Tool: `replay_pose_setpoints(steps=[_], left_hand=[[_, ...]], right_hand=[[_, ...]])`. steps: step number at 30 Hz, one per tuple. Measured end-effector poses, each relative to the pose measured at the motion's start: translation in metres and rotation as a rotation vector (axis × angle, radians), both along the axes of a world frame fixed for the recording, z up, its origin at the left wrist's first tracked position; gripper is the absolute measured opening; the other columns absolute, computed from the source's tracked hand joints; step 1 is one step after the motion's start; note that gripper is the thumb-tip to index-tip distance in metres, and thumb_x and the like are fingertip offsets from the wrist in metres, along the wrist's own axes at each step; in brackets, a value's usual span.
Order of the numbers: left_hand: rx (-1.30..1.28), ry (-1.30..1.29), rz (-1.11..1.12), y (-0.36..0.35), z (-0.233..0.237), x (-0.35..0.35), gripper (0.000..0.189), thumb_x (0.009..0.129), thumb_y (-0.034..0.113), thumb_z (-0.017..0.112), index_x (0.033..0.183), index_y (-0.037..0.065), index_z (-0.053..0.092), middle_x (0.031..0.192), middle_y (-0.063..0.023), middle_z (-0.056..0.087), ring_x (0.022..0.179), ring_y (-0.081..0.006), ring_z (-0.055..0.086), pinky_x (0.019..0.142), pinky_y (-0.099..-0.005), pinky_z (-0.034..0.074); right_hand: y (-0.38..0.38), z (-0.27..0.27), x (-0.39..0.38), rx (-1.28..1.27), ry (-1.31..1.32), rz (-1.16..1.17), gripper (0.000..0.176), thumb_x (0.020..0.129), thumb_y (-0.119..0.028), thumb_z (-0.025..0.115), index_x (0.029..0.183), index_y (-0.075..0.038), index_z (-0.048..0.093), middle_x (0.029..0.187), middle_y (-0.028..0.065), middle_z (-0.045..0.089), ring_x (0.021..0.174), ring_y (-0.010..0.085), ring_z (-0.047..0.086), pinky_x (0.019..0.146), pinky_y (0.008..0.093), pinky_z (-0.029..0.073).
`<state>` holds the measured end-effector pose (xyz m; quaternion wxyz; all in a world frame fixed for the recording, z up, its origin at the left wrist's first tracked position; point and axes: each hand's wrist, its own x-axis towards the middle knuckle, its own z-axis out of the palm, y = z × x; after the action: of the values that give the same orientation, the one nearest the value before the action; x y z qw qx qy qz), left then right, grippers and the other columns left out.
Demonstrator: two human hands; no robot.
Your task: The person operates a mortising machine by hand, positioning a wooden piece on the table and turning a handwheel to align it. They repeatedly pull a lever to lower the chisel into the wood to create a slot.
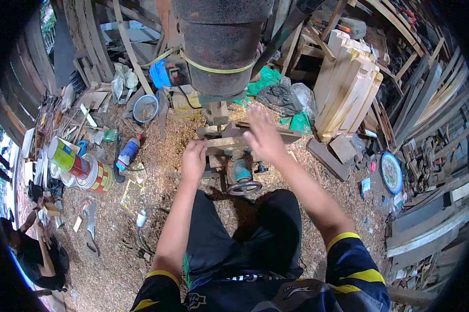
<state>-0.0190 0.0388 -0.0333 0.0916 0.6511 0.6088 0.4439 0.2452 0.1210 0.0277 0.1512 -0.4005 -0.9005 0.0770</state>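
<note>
A narrow length of wood (225,142) lies across the work table of a large, rusty drilling machine (219,47), under its spindle (219,115). My left hand (194,157) is closed on the wood's left end, fingertips at its top edge. My right hand (265,136) is open over the right part, fingers stretched forward and thumb apart, overlapping the wood in this view. A darker wooden block (289,136) sits behind, right of my right hand. Below the table, a metal handwheel (245,188) stands between my knees.
Shavings cover the floor (125,260). Paint cans (96,174), a blue bottle (129,152) and a handsaw (91,229) are left. Shaped timbers (349,88) stand upright at right, near a blue-rimmed basin (391,173). Another person (36,255) sits at far left.
</note>
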Motion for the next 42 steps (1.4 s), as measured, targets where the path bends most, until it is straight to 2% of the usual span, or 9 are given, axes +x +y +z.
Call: replay_pose_setpoints(steps=[2, 5, 14, 21, 27, 29, 32, 34, 42], left_hand=[[-0.024, -0.012, 0.013, -0.007, 0.007, 0.006, 0.026, 0.093, -0.001, 0.069, 0.117, -0.001, 0.076, 0.108, -0.0212, 0.071, 0.1, -0.0414, 0.07, 0.091, -0.0458, 0.057], [-0.028, -0.007, 0.021, 0.0, 0.014, 0.001, 0.024, 0.093, -0.001, 0.069, 0.116, -0.001, 0.077, 0.109, -0.0212, 0.071, 0.101, -0.0414, 0.07, 0.091, -0.0458, 0.057], [0.008, -0.073, 0.076, -0.009, 0.009, 0.01, 0.027, 0.094, -0.002, 0.069, 0.12, -0.002, 0.074, 0.112, -0.0217, 0.071, 0.101, -0.0403, 0.072, 0.09, -0.0441, 0.058], [0.004, -0.044, 0.102, -0.004, -0.003, 0.011, 0.028, 0.095, -0.002, 0.069, 0.123, -0.003, 0.072, 0.109, -0.0239, 0.071, 0.097, -0.0378, 0.075, 0.086, -0.043, 0.06], [-0.05, -0.087, 0.092, 0.0, -0.007, 0.006, 0.028, 0.095, -0.003, 0.069, 0.123, -0.005, 0.069, 0.112, -0.0238, 0.073, 0.098, -0.0361, 0.077, 0.085, -0.041, 0.061], [0.001, -0.345, 0.084, 0.001, -0.018, 0.008, 0.029, 0.093, 0.0, 0.071, 0.12, -0.005, 0.067, 0.108, -0.0231, 0.071, 0.093, -0.0396, 0.074, 0.087, -0.0456, 0.059], [-0.047, -0.308, 0.063, -0.008, -0.014, 0.007, 0.032, 0.094, 0.003, 0.072, 0.124, -0.005, 0.066, 0.121, -0.0244, 0.068, 0.104, -0.0403, 0.072, 0.094, -0.0448, 0.058], [-0.012, -0.148, 0.049, -0.014, -0.004, 0.008, 0.036, 0.096, 0.009, 0.072, 0.129, -0.003, 0.066, 0.128, -0.0247, 0.067, 0.118, -0.043, 0.067, 0.103, -0.046, 0.054], [0.007, -0.014, 0.097, -0.012, 0.01, 0.02, 0.027, 0.098, 0.004, 0.066, 0.123, -0.003, 0.073, 0.126, -0.0245, 0.072, 0.116, -0.0431, 0.069, 0.102, -0.0456, 0.056]], right_hand=[[-0.017, -0.024, -0.008, 0.086, 0.106, 0.001, 0.074, 0.112, -0.044, 0.043, 0.17, -0.003, 0.022, 0.176, 0.0212, 0.021, 0.164, 0.0363, 0.018, 0.135, 0.0461, 0.016], [0.01, -0.014, 0.003, -0.13, 0.021, 0.131, 0.074, 0.113, -0.045, 0.041, 0.169, -0.002, 0.023, 0.176, 0.0204, 0.023, 0.164, 0.0362, 0.019, 0.135, 0.0444, 0.016], [-0.006, 0.003, -0.031, -0.141, -0.163, 0.078, 0.078, 0.112, -0.053, 0.034, 0.17, -0.003, 0.02, 0.178, 0.0182, 0.017, 0.166, 0.0307, 0.013, 0.135, 0.0421, 0.011], [-0.005, -0.028, -0.016, -0.07, 0.11, 0.087, 0.075, 0.11, -0.046, 0.044, 0.168, -0.001, 0.028, 0.176, 0.0185, 0.024, 0.164, 0.0344, 0.02, 0.134, 0.0476, 0.014], [-0.019, -0.022, -0.053, -0.058, -0.164, 0.024, 0.075, 0.111, -0.049, 0.035, 0.166, 0.002, 0.031, 0.176, 0.0183, 0.027, 0.165, 0.0313, 0.017, 0.135, 0.0459, 0.01], [-0.011, -0.034, -0.046, -0.014, -0.143, 0.04, 0.073, 0.112, -0.049, 0.035, 0.165, 0.002, 0.034, 0.175, 0.0178, 0.029, 0.165, 0.0309, 0.019, 0.135, 0.0472, 0.01], [-0.004, -0.035, -0.026, -0.075, 0.036, 0.173, 0.068, 0.111, -0.044, 0.042, 0.163, 0.0, 0.038, 0.174, 0.0186, 0.032, 0.164, 0.0324, 0.023, 0.135, 0.0482, 0.012], [-0.016, -0.017, -0.008, -0.058, 0.197, 0.138, 0.063, 0.11, -0.036, 0.049, 0.163, -0.002, 0.041, 0.172, 0.018, 0.035, 0.162, 0.034, 0.029, 0.134, 0.0505, 0.014], [0.021, -0.004, 0.087, 0.302, 0.126, -0.354, 0.063, 0.109, -0.032, 0.051, 0.165, -0.005, 0.038, 0.172, 0.016, 0.037, 0.161, 0.0347, 0.029, 0.133, 0.0529, 0.013]])
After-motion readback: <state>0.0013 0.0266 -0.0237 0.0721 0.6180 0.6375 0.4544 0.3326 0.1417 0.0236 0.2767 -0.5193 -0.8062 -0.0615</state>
